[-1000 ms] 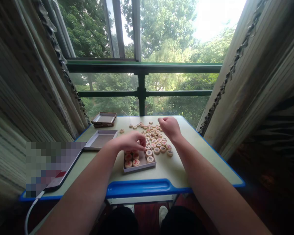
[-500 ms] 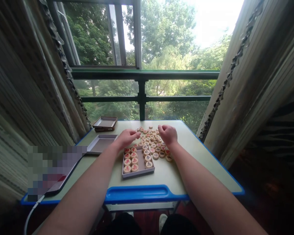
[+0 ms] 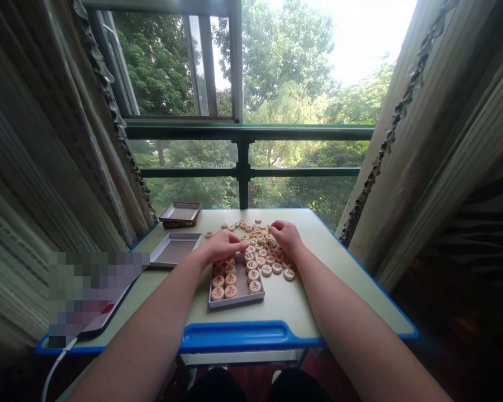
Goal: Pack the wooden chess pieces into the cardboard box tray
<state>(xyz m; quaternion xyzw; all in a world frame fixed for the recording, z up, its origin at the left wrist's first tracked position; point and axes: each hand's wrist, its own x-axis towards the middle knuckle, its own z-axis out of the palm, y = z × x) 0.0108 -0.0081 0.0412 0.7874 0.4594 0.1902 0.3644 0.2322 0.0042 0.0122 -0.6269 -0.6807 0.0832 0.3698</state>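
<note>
A shallow white box (image 3: 237, 303) on the table holds Chinese chess pieces. Red-marked pieces (image 3: 230, 279) fill two columns at its left, and black-marked pieces (image 3: 254, 274) stand in one column at its right; bare floor shows between. My left hand (image 3: 224, 245) is over the far edge of the box, thumb and fingers pinched together on what looks like a chess piece, mostly hidden. Beyond the box lies a loose spread of round chess pieces (image 3: 270, 260). At its right side my right hand (image 3: 287, 237) is closed, fingers curled in; whatever they hold is hidden.
An empty open tray (image 3: 174, 249) lies left of the box, with stacked brown-edged trays (image 3: 180, 213) behind it. A partly blurred flat device (image 3: 109, 304) with a white cable (image 3: 52, 368) sits at the left edge. The table has a blue rim (image 3: 235, 335). Curtains hang on both sides.
My left hand has come nearer and slightly right, from the pieces to the box's far edge, uncovering pieces behind it. My right hand has shifted slightly nearer, its fingers still curled.
</note>
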